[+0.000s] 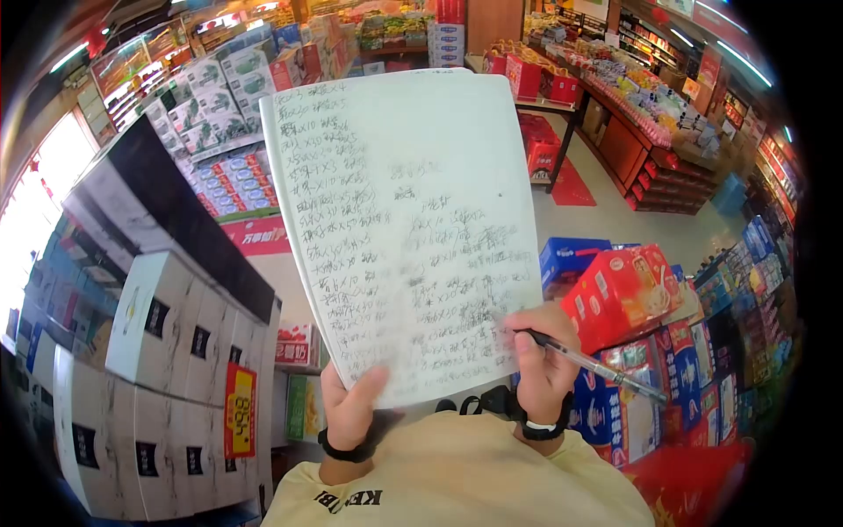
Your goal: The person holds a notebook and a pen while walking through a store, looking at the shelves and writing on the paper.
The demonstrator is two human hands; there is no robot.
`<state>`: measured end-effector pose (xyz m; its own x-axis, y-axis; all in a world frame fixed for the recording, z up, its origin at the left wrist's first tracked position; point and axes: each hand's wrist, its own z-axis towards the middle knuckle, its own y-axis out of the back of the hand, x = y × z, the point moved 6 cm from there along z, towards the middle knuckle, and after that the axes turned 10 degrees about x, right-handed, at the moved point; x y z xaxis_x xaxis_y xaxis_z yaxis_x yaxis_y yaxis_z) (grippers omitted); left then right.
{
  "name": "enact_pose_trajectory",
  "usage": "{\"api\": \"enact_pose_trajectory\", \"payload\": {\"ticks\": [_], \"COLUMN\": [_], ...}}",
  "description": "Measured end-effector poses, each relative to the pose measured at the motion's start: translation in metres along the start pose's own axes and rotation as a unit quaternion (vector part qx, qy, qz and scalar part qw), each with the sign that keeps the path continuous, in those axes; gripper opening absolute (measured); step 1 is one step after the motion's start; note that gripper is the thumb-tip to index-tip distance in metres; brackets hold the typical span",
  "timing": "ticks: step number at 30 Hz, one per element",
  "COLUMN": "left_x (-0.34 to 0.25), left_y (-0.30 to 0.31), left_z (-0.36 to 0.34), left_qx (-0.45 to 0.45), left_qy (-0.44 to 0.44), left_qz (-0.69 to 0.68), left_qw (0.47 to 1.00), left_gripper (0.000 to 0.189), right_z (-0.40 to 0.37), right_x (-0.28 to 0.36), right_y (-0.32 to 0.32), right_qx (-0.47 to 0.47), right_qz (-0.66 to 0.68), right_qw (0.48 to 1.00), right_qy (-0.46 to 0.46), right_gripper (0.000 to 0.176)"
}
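Observation:
A thick stack of paper sheets [474, 132], covered with handwritten lines, is held up in front of me. My left hand [353, 406] grips its lower left corner, thumb on the front and the fingers mostly hidden behind. At the lower right edge of the paper is my right hand [546, 351], closed on a pen [606, 373]. One pen end lies by the thumb and index finger near the writing; the rest slants down to the right. Both wrists wear dark bands.
White boxes [176, 351] with a price sign [240, 411] are stacked at the left. Red gift boxes [619, 290] and blue packages stand close at the right. Shelves and a long display counter [606, 114] fill the back, beyond the pale floor [606, 220].

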<state>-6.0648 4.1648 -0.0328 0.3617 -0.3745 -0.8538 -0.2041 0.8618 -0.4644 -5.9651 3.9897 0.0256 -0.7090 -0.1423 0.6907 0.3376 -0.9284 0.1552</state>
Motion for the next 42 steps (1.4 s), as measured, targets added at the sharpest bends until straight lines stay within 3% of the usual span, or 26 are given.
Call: {"api": "enact_pose_trajectory", "payload": {"ticks": [4,7,13,16,28,31,34,42], "left_x": [0.025,0.044,0.071,0.075,0.078,0.082,0.094,0.134], "left_y": [-0.014,-0.015,-0.009,-0.005,0.051,0.06,0.072,0.084], "left_z": [0.056,0.099,0.178,0.219,0.419,0.452,0.485,0.567], "left_qx": [0.01,-0.033,-0.016,0.051,0.155,0.14,0.124,0.096], "left_qy": [0.032,-0.008,0.012,0.084,0.05,0.069,0.078,0.106], "left_qz": [-0.008,0.03,0.034,-0.039,-0.013,-0.029,-0.029,-0.011], "left_qw": [0.999,0.999,0.999,0.994,0.987,0.987,0.989,0.99], "left_gripper": [0.033,0.033,0.032,0.032,0.032,0.032,0.032,0.031], "right_z": [0.036,0.054,0.099,0.125,0.252,0.275,0.293,0.351], "right_x": [-0.047,-0.08,-0.137,-0.165,-0.261,-0.285,-0.317,-0.396], "right_y": [0.023,0.033,0.041,0.037,-0.01,-0.019,-0.022,-0.017], "right_qx": [-0.003,-0.01,-0.048,-0.056,-0.138,-0.102,-0.139,-0.094], "right_qz": [0.007,0.018,-0.007,-0.022,-0.063,-0.089,-0.063,-0.054], "right_qw": [0.999,0.998,0.997,0.997,0.988,0.991,0.986,0.993], "right_qy": [-0.033,-0.054,-0.054,-0.048,-0.014,0.004,-0.063,-0.052], "right_gripper": [0.011,0.011,0.011,0.011,0.012,0.013,0.012,0.013]}}
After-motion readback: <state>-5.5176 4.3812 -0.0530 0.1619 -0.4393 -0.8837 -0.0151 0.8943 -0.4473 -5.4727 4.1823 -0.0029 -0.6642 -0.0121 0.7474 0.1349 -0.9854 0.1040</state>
